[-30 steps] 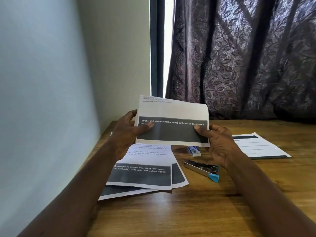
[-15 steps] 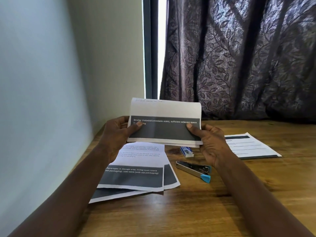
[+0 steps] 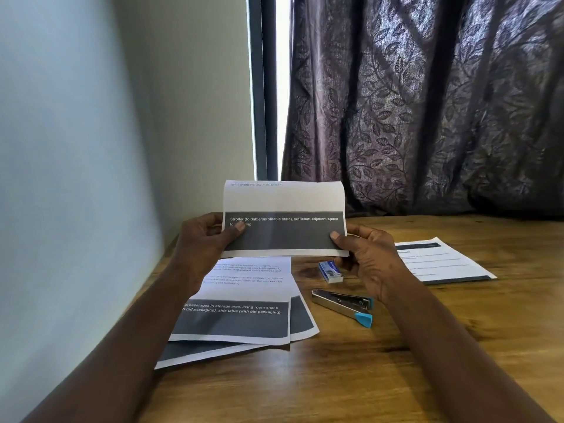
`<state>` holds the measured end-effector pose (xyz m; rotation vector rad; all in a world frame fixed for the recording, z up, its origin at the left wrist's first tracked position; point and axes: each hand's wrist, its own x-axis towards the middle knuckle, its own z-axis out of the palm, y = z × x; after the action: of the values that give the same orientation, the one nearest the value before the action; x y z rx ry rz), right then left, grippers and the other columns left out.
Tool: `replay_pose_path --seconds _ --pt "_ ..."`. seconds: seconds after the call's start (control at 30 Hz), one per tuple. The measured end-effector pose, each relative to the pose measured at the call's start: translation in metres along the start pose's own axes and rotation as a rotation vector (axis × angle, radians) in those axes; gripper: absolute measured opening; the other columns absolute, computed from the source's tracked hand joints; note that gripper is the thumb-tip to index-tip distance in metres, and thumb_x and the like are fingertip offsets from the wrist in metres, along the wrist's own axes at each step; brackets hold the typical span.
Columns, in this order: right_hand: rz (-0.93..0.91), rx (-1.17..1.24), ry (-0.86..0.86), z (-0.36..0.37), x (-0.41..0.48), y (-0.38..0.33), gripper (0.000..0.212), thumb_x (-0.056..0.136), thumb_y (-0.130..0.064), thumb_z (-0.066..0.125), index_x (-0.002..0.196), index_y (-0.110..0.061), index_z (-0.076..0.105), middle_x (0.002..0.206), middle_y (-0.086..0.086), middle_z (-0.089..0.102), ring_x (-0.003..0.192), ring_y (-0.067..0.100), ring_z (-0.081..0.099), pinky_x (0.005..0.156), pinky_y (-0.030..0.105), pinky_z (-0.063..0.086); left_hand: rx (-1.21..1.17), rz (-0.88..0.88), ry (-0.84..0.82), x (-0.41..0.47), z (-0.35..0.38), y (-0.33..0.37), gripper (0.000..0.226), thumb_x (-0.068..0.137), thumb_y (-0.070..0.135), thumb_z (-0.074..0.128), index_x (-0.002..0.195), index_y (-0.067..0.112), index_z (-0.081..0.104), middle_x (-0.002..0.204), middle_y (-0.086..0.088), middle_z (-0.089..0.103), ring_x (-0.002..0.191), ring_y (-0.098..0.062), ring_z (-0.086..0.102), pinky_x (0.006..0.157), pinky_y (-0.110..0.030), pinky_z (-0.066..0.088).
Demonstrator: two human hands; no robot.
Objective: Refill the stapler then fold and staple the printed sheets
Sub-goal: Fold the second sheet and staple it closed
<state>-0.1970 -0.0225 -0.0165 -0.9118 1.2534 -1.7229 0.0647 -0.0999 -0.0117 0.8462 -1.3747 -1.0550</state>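
Folded sheet [image 3: 283, 206]: a second ago it was held skewed, right side lower, with the rear layer's corner projecting at upper right. It is now level, both layers aligned under one rounded top fold. Right hand [image 3: 369, 261]: the thumb has slid lower on the dark band, nearer its right edge. Left hand [image 3: 201, 242]: grip carried slightly toward frame left, together with the sheet. Stapler [image 3: 341, 303]: likewise appears further left in frame.

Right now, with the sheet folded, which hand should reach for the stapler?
Right. The right hand is nearest the stapler, which lies beside its wrist; the left hand pinches the opposite edge of the folded sheet, above the printed stack, farther away.
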Motion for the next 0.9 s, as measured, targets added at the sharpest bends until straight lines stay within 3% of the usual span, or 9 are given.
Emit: replay_pose_path --seconds 0.13,0.27,0.37,0.5,0.77,0.9 --pt "-0.015 0.043 0.01 0.0007 -0.0009 -0.0002 0.011 0.081 -0.003 0.079 0.088 -0.01 0.073 0.081 0.009 0.079 0.079 0.031 0.069 0.055 0.028 0.059 0.017 0.017 -0.008 -0.0009 -0.0009 0.0039 0.018 0.087 0.011 0.08 0.104 0.012 0.078 0.097 -0.01 0.081 0.095 -0.032 0.077 0.091 -0.043 0.059" --pt "-0.017 0.058 0.011 0.0007 -0.0013 -0.0011 0.014 0.079 -0.001 0.079 0.09 -0.007 0.073 0.087 0.011 0.079 0.085 0.031 0.074 0.072 0.039 0.062 0.047 0.003 0.001 -0.0008 -0.0018 0.0012 0.017 0.086 0.013 0.081 0.103 0.011 0.078 0.094 -0.012 0.081 0.086 -0.028 0.078 0.08 -0.039 0.063" --pt "-0.02 0.057 0.009 0.0004 -0.0011 -0.0013 0.015 0.078 -0.001 0.079 0.09 -0.007 0.073 0.085 0.009 0.079 0.084 0.028 0.075 0.073 0.04 0.062 0.049 -0.005 0.002 0.0003 -0.0037 -0.0016 0.019 0.087 0.014 0.081 0.104 0.008 0.078 0.093 -0.013 0.081 0.083 -0.027 0.077 0.073 -0.036 0.064" --pt "-0.015 0.037 0.017 -0.0002 -0.0008 -0.0003 0.016 0.078 -0.002 0.08 0.09 -0.009 0.073 0.086 0.008 0.079 0.085 0.028 0.075 0.077 0.04 0.062 0.048 -0.008 -0.007 0.0008 -0.0049 -0.0036 0.017 0.088 0.015 0.08 0.104 0.008 0.078 0.093 -0.012 0.081 0.084 -0.027 0.077 0.077 -0.038 0.064" --pt "-0.019 0.032 0.027 0.0004 -0.0014 0.0003 0.02 0.076 -0.002 0.081 0.092 -0.008 0.072 0.084 0.006 0.079 0.078 0.024 0.077 0.071 0.034 0.064 0.038 -0.004 -0.024 -0.0001 -0.0048 -0.0047 0.015 0.089 0.013 0.078 0.104 0.01 0.079 0.096 -0.01 0.081 0.086 -0.023 0.078 0.076 -0.035 0.065" --pt "-0.044 -0.021 0.011 0.0002 -0.0051 -0.0009 0.016 0.077 -0.002 0.08 0.088 -0.011 0.073 0.079 0.003 0.079 0.07 0.019 0.077 0.057 0.025 0.061 0.062 0.049 -0.021 -0.0001 -0.0042 -0.0039 0.012 0.092 0.008 0.074 0.103 0.008 0.078 0.086 0.0 0.081 0.075 -0.01 0.076 0.068 -0.02 0.061"
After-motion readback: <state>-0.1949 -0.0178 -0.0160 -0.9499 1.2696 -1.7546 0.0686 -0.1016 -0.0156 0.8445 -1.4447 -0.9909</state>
